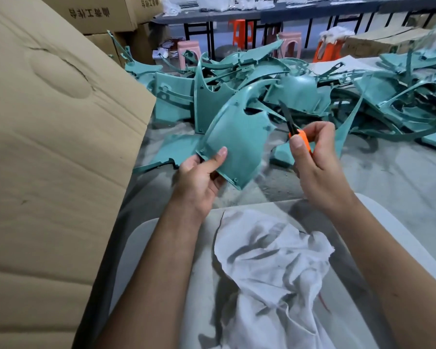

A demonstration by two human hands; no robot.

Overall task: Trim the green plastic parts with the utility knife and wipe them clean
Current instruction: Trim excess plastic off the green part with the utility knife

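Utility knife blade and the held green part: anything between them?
No. In the head view, only open air separates the utility knife blade from the green part; floor pile behind.

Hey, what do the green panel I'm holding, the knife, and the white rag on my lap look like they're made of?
Green panel: looks like moulded plastic with a smooth, semi-matte finish; thin curved shell with small moulded pegs.
Knife: orange handle, probably plastic; dark slim blade, likely metal, though it shows no shine.
White rag: soft woven cloth, possibly cotton; crumpled folds, frayed edges, grey smudges.
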